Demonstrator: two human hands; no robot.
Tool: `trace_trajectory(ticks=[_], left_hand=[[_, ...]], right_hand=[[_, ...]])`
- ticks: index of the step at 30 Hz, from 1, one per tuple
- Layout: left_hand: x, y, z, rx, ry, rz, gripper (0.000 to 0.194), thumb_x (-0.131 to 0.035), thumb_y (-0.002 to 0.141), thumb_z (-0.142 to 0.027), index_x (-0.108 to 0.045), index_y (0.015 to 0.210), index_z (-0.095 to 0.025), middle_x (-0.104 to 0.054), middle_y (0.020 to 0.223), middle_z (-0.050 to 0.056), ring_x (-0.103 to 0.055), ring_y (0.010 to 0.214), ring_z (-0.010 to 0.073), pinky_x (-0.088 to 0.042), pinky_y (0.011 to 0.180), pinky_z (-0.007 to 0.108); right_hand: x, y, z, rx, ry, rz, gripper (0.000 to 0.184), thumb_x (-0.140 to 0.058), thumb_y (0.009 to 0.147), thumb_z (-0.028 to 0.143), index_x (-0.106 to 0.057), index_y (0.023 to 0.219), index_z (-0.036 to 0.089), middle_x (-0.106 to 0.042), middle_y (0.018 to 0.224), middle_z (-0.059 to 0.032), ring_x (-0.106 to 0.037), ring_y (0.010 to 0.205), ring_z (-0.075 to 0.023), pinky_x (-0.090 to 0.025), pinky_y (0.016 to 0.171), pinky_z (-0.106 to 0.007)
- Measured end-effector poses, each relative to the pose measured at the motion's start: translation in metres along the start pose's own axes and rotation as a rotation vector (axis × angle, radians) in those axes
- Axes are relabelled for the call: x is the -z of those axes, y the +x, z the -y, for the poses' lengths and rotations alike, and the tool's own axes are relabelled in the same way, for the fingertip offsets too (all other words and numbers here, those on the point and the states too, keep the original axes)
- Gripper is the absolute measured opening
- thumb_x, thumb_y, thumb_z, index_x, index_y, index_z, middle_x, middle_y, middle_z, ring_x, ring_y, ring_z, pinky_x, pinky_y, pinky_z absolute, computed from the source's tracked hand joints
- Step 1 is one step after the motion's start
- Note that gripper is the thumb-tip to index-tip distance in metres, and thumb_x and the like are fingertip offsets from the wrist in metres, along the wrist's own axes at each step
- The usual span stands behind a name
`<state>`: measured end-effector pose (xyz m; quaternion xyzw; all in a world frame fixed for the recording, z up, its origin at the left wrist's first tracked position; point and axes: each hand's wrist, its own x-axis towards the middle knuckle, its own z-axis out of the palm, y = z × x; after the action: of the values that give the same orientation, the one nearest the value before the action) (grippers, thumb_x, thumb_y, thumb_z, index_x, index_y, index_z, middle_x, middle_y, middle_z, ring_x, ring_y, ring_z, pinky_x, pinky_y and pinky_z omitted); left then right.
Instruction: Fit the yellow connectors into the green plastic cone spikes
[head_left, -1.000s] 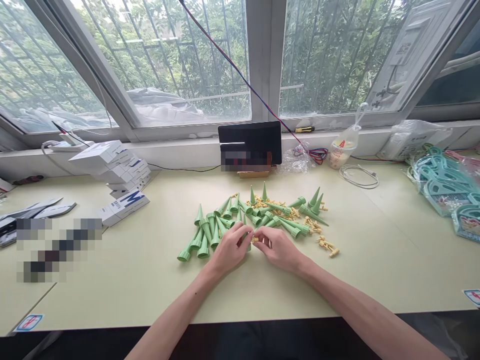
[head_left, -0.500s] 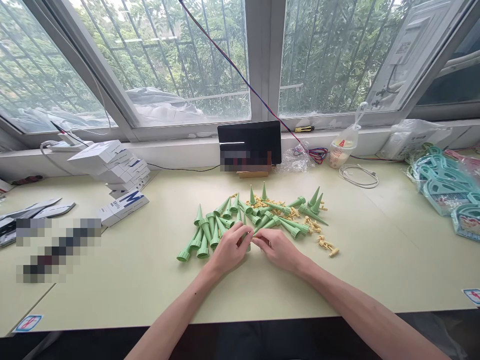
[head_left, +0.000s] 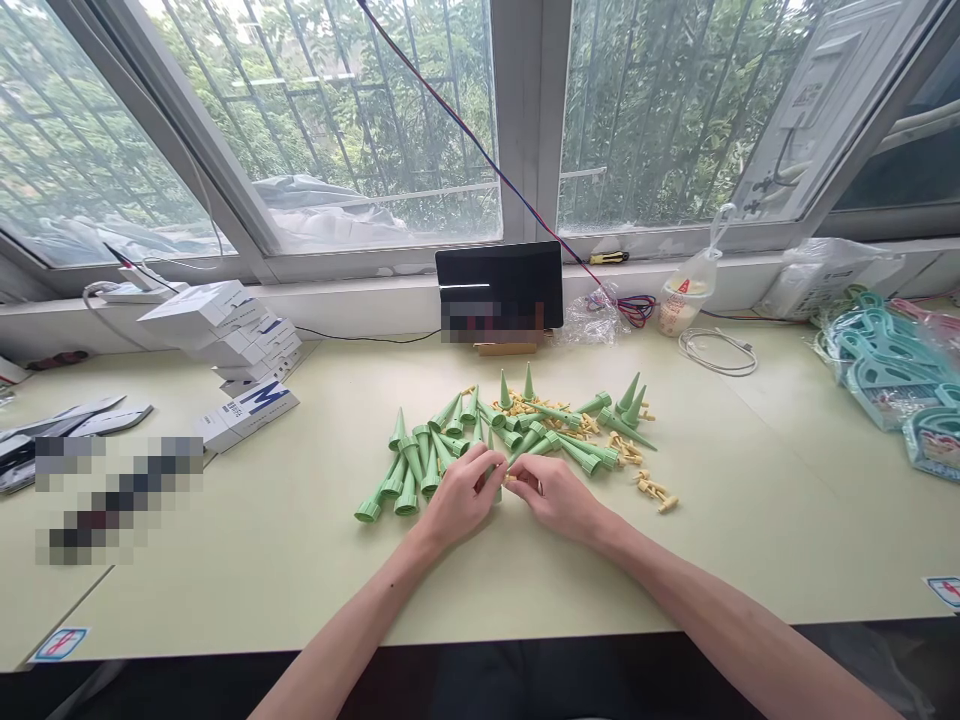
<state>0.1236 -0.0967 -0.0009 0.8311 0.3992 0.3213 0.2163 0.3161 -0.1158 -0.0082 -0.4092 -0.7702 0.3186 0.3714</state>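
My left hand (head_left: 466, 492) and my right hand (head_left: 559, 490) meet fingertip to fingertip at the near edge of a pile of green plastic spikes (head_left: 411, 462). A small yellow plastic piece (head_left: 509, 478) shows at the pinched fingers of my right hand. The left fingers are closed too, touching or nearly touching that piece; what they hold is mostly hidden. Green plastic shows just behind and below the left fingertips, and I cannot tell whether it is gripped. Small yellow plastic parts (head_left: 587, 427) lie among the spikes, with several more (head_left: 658, 492) to the right.
A dark-screened tablet (head_left: 499, 290) stands at the back by the window. White boxes (head_left: 225, 325) are stacked at left. A bagged cup (head_left: 681, 300), a coiled white cable (head_left: 718, 352) and wrapped turquoise plastic items (head_left: 889, 370) are toward the right.
Both hands stay almost in place. More of the yellow piece shows between the fingertips now. The pile looks unchanged.
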Motion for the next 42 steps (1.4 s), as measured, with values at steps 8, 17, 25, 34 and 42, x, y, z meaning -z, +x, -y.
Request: trace_trajectory(ticks=[8,17,25,34,42], left_hand=[[-0.0003,-0.0004,-0.0004,-0.003,0.000,0.007,0.022,-0.045,0.102,-0.028,-0.060,0.090,-0.018,-0.047,0.078,-0.001,-0.044,0.060,0.0103,-0.037,0.058,0.024],[-0.0003,0.0009,-0.0005,-0.023,0.000,-0.004,0.023,-0.044,0.103,-0.027,-0.060,0.089,-0.018,-0.048,0.077,0.000,-0.045,0.062,0.0111,-0.037,0.059,0.025],[0.0002,0.0001,-0.0007,-0.042,-0.010,-0.006,0.022,-0.044,0.102,-0.025,-0.060,0.090,-0.018,-0.045,0.075,-0.001,-0.045,0.063,0.0115,-0.036,0.058,0.025],[0.0008,0.0019,-0.0024,-0.015,0.003,-0.032,0.025,-0.044,0.102,-0.028,-0.062,0.087,-0.018,-0.048,0.075,0.000,-0.045,0.063,0.0119,-0.037,0.059,0.025],[0.0015,0.0018,-0.0035,-0.002,0.023,-0.034,0.026,-0.044,0.102,-0.029,-0.062,0.086,-0.018,-0.048,0.075,0.000,-0.046,0.063,0.0122,-0.038,0.060,0.025]], right_hand=[[-0.0025,0.0010,-0.0025,0.031,-0.045,0.008,0.027,-0.049,0.099,0.022,-0.048,0.073,0.020,-0.053,0.067,0.0014,-0.046,0.061,-0.0134,-0.034,0.058,-0.026],[-0.0027,0.0012,-0.0036,0.030,-0.081,0.021,0.034,-0.045,0.101,0.025,-0.035,0.069,0.021,-0.044,0.063,0.0029,-0.038,0.058,-0.0130,-0.029,0.056,-0.026],[-0.0018,0.0017,-0.0042,0.034,-0.116,0.029,0.037,-0.041,0.103,0.029,-0.035,0.068,0.021,-0.041,0.062,0.0030,-0.036,0.057,-0.0132,-0.028,0.056,-0.026],[0.0002,0.0008,0.0010,0.024,-0.055,-0.012,0.025,-0.048,0.102,0.028,-0.057,0.081,0.019,-0.058,0.070,0.0007,-0.047,0.060,-0.0131,-0.036,0.058,-0.026],[0.0003,0.0002,0.0006,0.014,0.000,-0.015,0.011,-0.055,0.098,0.023,-0.061,0.089,0.019,-0.065,0.079,-0.0023,-0.055,0.066,-0.0149,-0.042,0.060,-0.026]])
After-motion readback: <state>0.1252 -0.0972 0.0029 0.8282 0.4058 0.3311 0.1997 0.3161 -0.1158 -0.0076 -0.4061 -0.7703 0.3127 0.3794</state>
